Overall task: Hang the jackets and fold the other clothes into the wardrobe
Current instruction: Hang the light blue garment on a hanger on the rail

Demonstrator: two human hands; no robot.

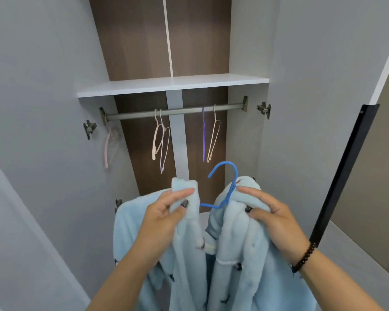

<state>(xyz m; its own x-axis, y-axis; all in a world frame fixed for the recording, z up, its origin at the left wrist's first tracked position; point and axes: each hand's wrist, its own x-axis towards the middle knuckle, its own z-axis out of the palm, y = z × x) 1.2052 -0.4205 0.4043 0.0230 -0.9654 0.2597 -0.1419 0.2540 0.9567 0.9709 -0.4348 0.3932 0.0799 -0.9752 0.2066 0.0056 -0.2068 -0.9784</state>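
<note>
A fluffy light-blue jacket (234, 254) with small dark marks hangs in front of me, below the wardrobe rail (175, 111). A blue wire hanger (230, 176) sits inside it, hook sticking up between my hands. My left hand (166, 212) grips the jacket's left collar edge, thumb on the front. My right hand (267, 212) grips the right shoulder fabric together with the hanger's neck. The hanger's lower arms are mostly hidden in the fabric.
Several empty hangers hang on the rail: pink ones (160, 140), a purple one (203, 135), a beige one (213, 135) and a pale pink one (109, 147) at the far left. A white shelf (173, 84) lies above. Open grey doors stand on both sides.
</note>
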